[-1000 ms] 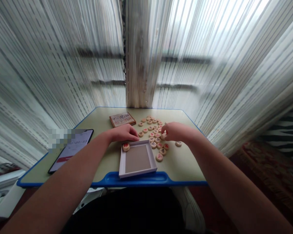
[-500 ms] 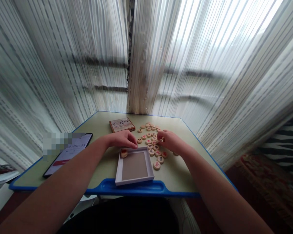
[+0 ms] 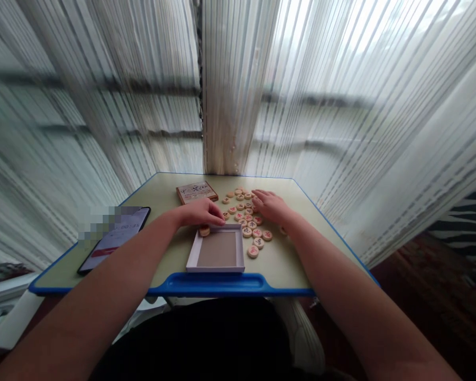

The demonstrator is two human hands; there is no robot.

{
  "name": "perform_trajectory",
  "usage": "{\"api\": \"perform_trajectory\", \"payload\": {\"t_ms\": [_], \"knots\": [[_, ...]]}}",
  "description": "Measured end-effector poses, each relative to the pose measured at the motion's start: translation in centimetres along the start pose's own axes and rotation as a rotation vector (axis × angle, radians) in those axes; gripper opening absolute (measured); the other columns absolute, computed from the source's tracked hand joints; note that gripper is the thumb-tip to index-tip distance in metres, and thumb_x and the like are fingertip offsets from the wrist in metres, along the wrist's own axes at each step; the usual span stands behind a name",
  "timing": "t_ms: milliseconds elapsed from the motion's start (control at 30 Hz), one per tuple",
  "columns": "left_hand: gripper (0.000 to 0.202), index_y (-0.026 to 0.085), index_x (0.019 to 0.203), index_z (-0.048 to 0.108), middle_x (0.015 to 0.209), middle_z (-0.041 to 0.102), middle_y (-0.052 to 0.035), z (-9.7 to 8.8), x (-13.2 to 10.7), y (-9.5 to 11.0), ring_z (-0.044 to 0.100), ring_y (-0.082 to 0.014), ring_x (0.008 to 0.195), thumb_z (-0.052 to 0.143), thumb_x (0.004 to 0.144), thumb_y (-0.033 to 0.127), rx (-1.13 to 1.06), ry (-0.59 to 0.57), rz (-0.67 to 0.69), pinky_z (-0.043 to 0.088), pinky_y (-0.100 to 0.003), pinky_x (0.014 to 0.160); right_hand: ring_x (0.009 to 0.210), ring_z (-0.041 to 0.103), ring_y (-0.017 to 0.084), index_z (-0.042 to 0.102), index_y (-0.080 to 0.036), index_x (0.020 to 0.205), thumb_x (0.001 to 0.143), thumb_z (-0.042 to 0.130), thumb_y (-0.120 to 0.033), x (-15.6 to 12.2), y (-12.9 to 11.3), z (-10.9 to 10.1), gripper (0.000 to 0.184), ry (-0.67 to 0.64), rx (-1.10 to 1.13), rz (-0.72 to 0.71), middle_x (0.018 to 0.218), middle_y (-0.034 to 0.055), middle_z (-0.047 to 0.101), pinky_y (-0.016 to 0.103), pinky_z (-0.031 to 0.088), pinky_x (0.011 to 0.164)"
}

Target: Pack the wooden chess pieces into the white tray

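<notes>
My left hand (image 3: 200, 213) lies on the small table with its fingers curled, resting at the far edge of an open white cardboard box (image 3: 217, 252). One round wooden chess piece (image 3: 204, 230) sits just under that hand, beside the box's far left corner. My right hand (image 3: 270, 205) is flat with fingers stretched over a scatter of several round wooden chess pieces (image 3: 249, 225) marked in red and black. Whether anything is under its fingers is hidden.
A brown box lid (image 3: 197, 192) lies at the back of the pale green table with blue rim (image 3: 222, 284). A phone (image 3: 115, 238) with a lit screen lies at the left. White striped curtains close in behind and on both sides.
My right hand has gone from a pinch over the pieces to a flat, stretched hand farther back. The left hand has stayed by the box. The camera view has shifted.
</notes>
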State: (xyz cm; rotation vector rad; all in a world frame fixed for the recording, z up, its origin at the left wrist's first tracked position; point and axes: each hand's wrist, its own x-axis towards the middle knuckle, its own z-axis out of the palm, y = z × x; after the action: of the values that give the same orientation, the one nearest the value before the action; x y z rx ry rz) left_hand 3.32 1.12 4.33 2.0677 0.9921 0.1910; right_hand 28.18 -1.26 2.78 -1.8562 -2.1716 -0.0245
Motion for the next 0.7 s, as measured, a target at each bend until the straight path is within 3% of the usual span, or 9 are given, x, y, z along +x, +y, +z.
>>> {"api": "perform_trajectory", "payload": {"t_ms": [100, 233, 333, 433, 533, 700], "knots": [[0.039, 0.016, 0.079, 0.071, 0.066, 0.064, -0.0008, -0.03, 0.01, -0.08, 0.049, -0.0109, 0.057, 0.068, 0.056, 0.048, -0.015, -0.009, -0.01, 0.035, -0.021, 0.051, 0.121, 0.036, 0.026, 0.039, -0.026, 0.132, 0.088, 0.025, -0.047, 0.28, 0.09, 0.36, 0.051, -0.11, -0.038, 0.026, 0.137, 0.0028, 0.04, 0.043, 0.029, 0.099], [0.038, 0.017, 0.078, 0.07, 0.065, 0.063, -0.0002, 0.0, -0.08, -0.08, 0.048, -0.0102, 0.055, 0.069, 0.055, 0.047, -0.062, -0.005, -0.026, 0.033, -0.021, 0.049, 0.112, 0.042, 0.026, 0.054, -0.027, 0.117, 0.087, 0.028, -0.044, 0.21, 0.13, 0.35, 0.043, -0.043, -0.11, 0.042, 0.126, 0.0055, 0.05, 0.042, 0.034, 0.092], [0.037, 0.016, 0.078, 0.07, 0.064, 0.062, 0.0, 0.01, -0.11, -0.04, 0.047, -0.0098, 0.054, 0.07, 0.055, 0.045, -0.08, -0.012, -0.033, 0.033, -0.021, 0.048, 0.114, 0.041, 0.026, 0.046, -0.024, 0.126, 0.086, 0.033, -0.04, 0.27, 0.36, 0.57, 0.045, 0.025, -0.1, 0.049, 0.129, 0.0072, 0.047, 0.039, 0.035, 0.093], [0.038, 0.016, 0.079, 0.07, 0.065, 0.062, -0.0004, -0.04, -0.13, -0.02, 0.047, -0.0095, 0.054, 0.069, 0.055, 0.046, -0.08, -0.026, -0.034, 0.032, -0.021, 0.049, 0.117, 0.039, 0.024, 0.046, -0.025, 0.127, 0.087, 0.032, -0.039, 0.47, 0.52, 0.91, 0.045, -0.011, -0.077, -0.001, 0.134, 0.0041, 0.044, 0.038, 0.031, 0.097], [0.04, 0.016, 0.08, 0.069, 0.067, 0.063, -0.0011, -0.08, -0.17, -0.03, 0.048, -0.0097, 0.056, 0.069, 0.056, 0.047, -0.077, -0.04, -0.021, 0.033, -0.021, 0.049, 0.109, 0.046, 0.023, 0.057, -0.023, 0.116, 0.087, 0.033, -0.033, 0.68, 0.44, 0.97, 0.038, -0.012, -0.073, -0.009, 0.123, 0.0047, 0.054, 0.036, 0.035, 0.094], [0.038, 0.016, 0.08, 0.069, 0.07, 0.063, -0.0013, -0.04, -0.35, 0.01, 0.05, -0.0103, 0.059, 0.069, 0.056, 0.046, -0.104, -0.047, -0.021, 0.035, -0.02, 0.051, 0.098, 0.054, 0.02, 0.06, -0.016, 0.112, 0.081, 0.04, -0.021, 0.88, 0.23, 0.53, 0.037, 0.023, -0.045, 0.037, 0.106, 0.0085, 0.065, 0.031, 0.035, 0.092]]}}
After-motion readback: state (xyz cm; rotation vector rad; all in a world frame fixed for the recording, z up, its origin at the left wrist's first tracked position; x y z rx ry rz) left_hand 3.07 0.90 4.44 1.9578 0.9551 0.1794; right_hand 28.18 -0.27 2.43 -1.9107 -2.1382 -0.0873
